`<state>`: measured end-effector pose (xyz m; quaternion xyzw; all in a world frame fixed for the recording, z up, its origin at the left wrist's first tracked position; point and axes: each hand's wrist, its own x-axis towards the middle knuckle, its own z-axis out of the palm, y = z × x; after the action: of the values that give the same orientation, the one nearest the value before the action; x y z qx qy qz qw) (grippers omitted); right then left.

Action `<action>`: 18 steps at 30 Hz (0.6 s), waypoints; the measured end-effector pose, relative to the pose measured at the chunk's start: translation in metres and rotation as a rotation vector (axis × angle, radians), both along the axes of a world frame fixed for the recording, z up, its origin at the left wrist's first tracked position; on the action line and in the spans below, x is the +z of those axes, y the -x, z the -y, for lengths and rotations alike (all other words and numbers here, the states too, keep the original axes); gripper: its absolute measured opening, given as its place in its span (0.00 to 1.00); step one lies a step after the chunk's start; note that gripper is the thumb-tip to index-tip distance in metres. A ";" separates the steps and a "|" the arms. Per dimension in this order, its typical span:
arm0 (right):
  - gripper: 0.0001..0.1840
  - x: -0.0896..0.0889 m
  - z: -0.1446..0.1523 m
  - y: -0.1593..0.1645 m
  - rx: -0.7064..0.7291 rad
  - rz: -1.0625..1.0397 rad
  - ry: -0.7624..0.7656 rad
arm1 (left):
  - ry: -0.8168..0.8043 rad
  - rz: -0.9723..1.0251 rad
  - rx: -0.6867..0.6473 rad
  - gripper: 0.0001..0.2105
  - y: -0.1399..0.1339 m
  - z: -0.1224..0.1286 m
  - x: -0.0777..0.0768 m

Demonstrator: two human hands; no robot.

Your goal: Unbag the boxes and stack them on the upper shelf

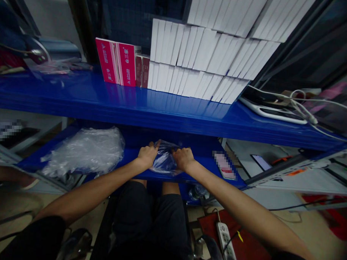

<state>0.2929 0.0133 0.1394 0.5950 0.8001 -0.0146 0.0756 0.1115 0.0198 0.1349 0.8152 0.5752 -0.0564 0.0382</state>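
Note:
A clear plastic bag (165, 160) lies stretched between my two hands, low over the blue lower shelf (133, 143). My left hand (148, 155) pinches its left side, with the index finger pointing up along the film. Curled fingers of my right hand (184, 158) grip the right side. Whether anything is inside the bag I cannot tell. Left of my left hand, a heap of clear plastic bags (87, 149) spreads over the shelf. To the right of my right hand lies a phone (224, 165) with its screen lit.
On the blue upper shelf (91, 100) stand stacked white boxes (192, 81), red boxes (117, 63) and a white device with cables (282, 113). A power strip (225, 241) lies on the floor at right. Metal shelf posts flank both sides.

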 end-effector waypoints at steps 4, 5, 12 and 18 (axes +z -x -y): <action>0.40 0.000 -0.012 -0.001 -0.032 0.003 0.017 | 0.058 -0.043 0.036 0.53 0.010 -0.008 0.021; 0.40 0.001 -0.016 -0.003 -0.015 -0.002 0.045 | 0.078 -0.057 0.036 0.49 0.014 -0.010 0.026; 0.27 0.025 -0.031 -0.006 0.326 -0.040 0.129 | -0.112 0.049 -0.252 0.27 0.034 -0.014 0.043; 0.14 0.025 -0.029 0.007 0.537 0.077 -0.063 | -0.128 0.211 -0.485 0.12 0.023 -0.010 0.017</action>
<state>0.2863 0.0426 0.1645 0.3636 0.9258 0.0533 0.0887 0.0888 0.0296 0.1519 0.9313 0.3582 0.0579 0.0319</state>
